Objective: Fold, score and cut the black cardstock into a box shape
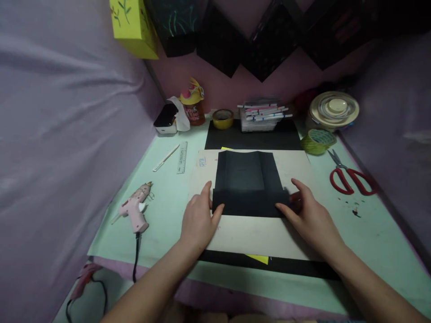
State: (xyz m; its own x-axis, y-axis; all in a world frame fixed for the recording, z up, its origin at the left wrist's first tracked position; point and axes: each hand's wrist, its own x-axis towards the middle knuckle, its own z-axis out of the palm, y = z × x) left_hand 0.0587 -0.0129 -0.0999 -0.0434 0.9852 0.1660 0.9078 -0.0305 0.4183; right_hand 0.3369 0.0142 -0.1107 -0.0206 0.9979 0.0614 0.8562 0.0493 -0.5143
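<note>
A black sheet of folded card [247, 179] lies on a white board [249, 235] in the middle of the table. Its near edge forms a wide flap, and creases run along both sides. My left hand [201, 215] grips the left end of that flap, thumb on top and fingers at the edge. At the flap's right end my right hand [311, 215] holds the card between thumb and fingers, the index finger raised. Larger black sheets [306, 268] lie under the board, and a yellow corner [258, 259] sticks out at its near edge.
On the left are a pink glue gun [135, 210] with its cord, a ruler [182, 158] and a white pen [166, 158]. Red-handled scissors [350, 178] and green tape [318, 141] lie right. Yellow tape [222, 119], a box of markers [262, 115] and a jar [194, 110] stand behind.
</note>
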